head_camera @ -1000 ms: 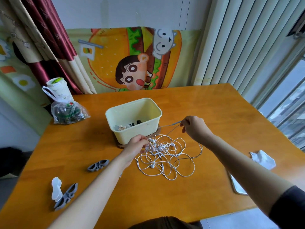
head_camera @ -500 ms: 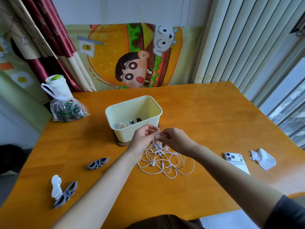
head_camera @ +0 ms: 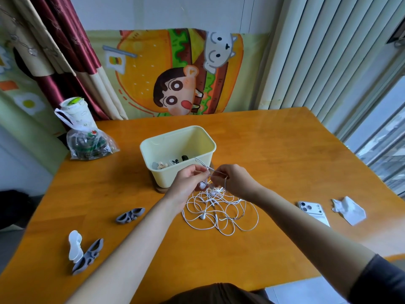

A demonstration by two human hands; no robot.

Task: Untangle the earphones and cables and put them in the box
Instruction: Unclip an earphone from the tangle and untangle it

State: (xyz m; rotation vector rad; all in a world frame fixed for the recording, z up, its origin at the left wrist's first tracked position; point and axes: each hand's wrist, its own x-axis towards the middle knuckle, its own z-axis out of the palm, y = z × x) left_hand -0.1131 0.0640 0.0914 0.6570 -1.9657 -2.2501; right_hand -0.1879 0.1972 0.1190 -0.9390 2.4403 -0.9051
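Our left hand and right hand pinch strands of the white earphones, tangled on the table before the box; phone, tissue and gray clips lie aside.

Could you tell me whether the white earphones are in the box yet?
Not yet: the white earphones lie tangled on the table in front of the box, the left hand and right hand pinching strands.

white earphone cables, pale yellow box, orange wooden table, dark red curtain, white phone.
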